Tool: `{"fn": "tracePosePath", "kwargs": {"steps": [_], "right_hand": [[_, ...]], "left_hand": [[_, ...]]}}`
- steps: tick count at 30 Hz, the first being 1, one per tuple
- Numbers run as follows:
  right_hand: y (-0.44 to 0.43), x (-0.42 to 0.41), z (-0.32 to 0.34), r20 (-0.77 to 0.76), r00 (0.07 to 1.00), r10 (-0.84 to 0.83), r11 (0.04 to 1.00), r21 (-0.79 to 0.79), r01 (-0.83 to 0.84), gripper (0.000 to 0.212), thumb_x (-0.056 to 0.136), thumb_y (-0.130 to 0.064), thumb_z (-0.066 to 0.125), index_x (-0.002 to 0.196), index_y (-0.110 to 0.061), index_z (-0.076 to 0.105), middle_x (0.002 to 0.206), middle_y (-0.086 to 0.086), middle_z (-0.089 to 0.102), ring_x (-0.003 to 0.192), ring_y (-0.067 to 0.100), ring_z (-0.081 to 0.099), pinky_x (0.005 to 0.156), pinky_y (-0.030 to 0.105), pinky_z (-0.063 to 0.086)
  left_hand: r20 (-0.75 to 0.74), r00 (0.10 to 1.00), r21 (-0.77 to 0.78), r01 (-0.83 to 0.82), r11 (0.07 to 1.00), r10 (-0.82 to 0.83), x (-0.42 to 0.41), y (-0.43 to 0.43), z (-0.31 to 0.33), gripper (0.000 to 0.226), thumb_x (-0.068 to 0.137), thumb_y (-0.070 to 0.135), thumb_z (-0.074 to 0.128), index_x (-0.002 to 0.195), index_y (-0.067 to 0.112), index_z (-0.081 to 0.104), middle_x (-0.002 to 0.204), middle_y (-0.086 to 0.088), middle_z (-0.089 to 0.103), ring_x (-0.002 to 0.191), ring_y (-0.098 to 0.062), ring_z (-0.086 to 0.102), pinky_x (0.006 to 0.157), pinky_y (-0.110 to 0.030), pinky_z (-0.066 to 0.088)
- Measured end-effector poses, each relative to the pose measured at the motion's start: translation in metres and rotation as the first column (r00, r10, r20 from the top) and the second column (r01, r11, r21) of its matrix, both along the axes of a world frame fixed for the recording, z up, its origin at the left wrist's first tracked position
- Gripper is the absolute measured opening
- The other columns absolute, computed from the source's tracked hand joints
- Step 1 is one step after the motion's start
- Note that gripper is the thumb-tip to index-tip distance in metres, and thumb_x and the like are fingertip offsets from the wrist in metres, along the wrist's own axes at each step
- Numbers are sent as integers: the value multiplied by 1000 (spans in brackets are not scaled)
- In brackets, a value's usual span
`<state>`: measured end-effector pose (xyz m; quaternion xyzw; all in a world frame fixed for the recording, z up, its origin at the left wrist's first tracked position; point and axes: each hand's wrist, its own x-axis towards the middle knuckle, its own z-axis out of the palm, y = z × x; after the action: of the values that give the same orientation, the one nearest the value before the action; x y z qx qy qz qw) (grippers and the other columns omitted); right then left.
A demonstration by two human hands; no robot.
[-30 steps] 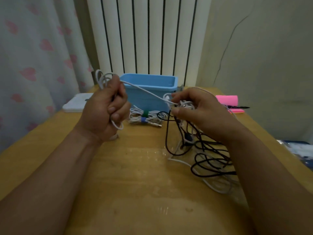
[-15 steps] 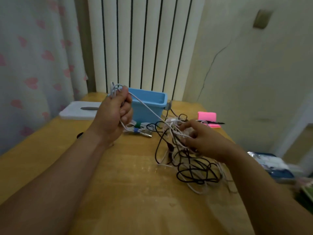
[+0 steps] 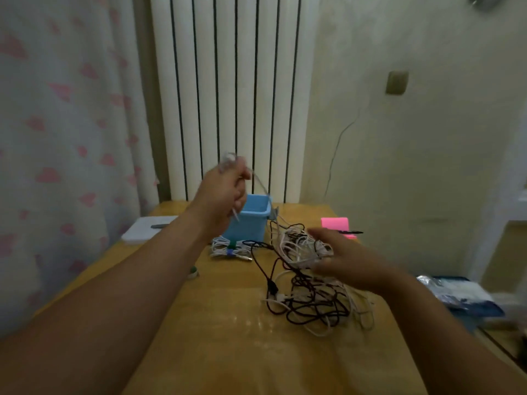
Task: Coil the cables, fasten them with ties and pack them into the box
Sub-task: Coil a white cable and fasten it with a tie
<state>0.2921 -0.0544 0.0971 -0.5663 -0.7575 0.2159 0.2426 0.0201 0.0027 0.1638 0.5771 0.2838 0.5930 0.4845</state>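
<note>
Blue box (image 3: 251, 223) is standing far on the table (image 3: 228, 337), contents hidden. Left hand (image 3: 221, 198) is gripping white cable loops (image 3: 228, 161) before it, fingers curled; right hand (image 3: 348, 260) is hovering over the cable tangle (image 3: 308, 303), fingers loosely spread

Free tabletop (image 3: 228, 337) near; cable tangle (image 3: 310, 297) right, box (image 3: 251, 223) behind.

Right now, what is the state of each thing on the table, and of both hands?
Left hand: raised, grips a white cable.
Right hand: at the tangle, blurred, grip unclear.
Tangle: loose black and white cables, uncoiled, on the table.
Tied coil: fastened with ties, lying in front of the box.
Box: upright, open, contents not visible.
</note>
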Motion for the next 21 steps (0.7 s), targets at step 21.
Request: {"fn": "tracePosePath", "kwargs": {"steps": [21], "right_hand": [[33,-68,44,-692,714,-108,989,-1,148,29,114,-33,42,117,-11,61,87,13,73,73,26,73,67,35,61]], "left_hand": [[-89,994,-195,-75,978,58,3,-2,-31,37,111,47,51,95,14,56,65,-3,56,63,-23,62,62,-34,52]]}}
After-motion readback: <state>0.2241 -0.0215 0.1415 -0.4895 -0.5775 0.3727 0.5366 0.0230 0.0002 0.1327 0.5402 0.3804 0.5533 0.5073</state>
